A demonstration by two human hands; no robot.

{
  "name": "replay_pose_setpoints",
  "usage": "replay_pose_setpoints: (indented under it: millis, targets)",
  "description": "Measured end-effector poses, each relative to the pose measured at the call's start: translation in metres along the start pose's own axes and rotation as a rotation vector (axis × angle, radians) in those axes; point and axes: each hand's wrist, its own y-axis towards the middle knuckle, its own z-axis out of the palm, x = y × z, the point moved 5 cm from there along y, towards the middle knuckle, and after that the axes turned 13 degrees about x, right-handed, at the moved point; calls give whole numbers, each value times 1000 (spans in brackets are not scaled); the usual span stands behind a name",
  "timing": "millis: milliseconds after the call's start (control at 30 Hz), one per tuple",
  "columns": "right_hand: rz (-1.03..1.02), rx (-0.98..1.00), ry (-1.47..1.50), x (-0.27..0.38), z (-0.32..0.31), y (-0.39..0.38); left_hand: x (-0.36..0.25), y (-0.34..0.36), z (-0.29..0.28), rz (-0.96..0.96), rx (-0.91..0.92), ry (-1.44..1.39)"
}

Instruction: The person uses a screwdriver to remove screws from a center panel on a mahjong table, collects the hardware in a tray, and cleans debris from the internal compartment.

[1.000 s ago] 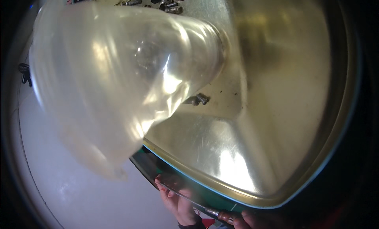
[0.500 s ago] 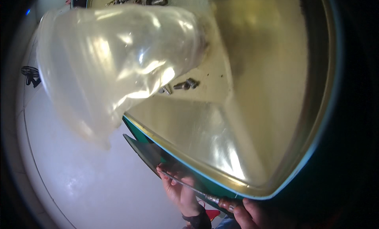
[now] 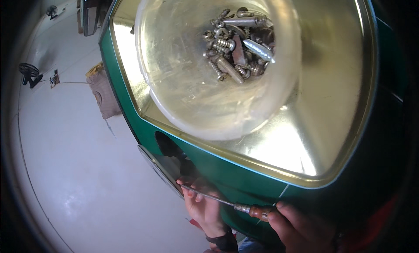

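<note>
My right hand [image 3: 301,229] grips the wooden handle of a screwdriver [image 3: 218,200] at the lower right. Its thin metal shaft points left. My left hand [image 3: 205,211], palm up with bent fingers, has its fingertips at the shaft's tip; whatever they pinch there is too small to make out. Just beyond those fingers a thin grey panel [image 3: 158,168] shows nearly edge-on, with a dark oval shape beside it. Above the hands, a clear round plastic tub [image 3: 183,91] sits in a gold-coloured metal tray [image 3: 323,100]. Several screws and bolts [image 3: 235,48] show within the tub's rim.
The tray's raised rim lies over a green surface [image 3: 218,165] beside the hands. On the pale floor [image 3: 70,165] at left are a brown bundle [image 3: 102,94], a small black fan [image 3: 29,75] and a cable.
The plastic tub, earlier tilted on its side across the tray's left edge, is now seen from above with hardware within its rim. The hands and screwdriver keep nearly the same pose.
</note>
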Motion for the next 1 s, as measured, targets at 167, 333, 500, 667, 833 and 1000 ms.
replay_pose_setpoints:
  millis: [167,333,500,667,833,1000]
  targets:
    - [2,88,68,-5,-4,-1,2,-3,-1,-33,32,-32]
    - [11,42,84,-4,0,-1,1,-7,1,-6,20,13]
    - [-48,53,45,-1,-8,7,-1,-6,-1,3,46,12]
    - [-16,80,139,1,12,4,-21,-7,-23,-51,121,109]
    - [-86,88,62,2,-30,16,-3,-10,2,-43,141,126]
    - [-53,79,63,-3,-25,11,8,-12,16,-64,151,98]
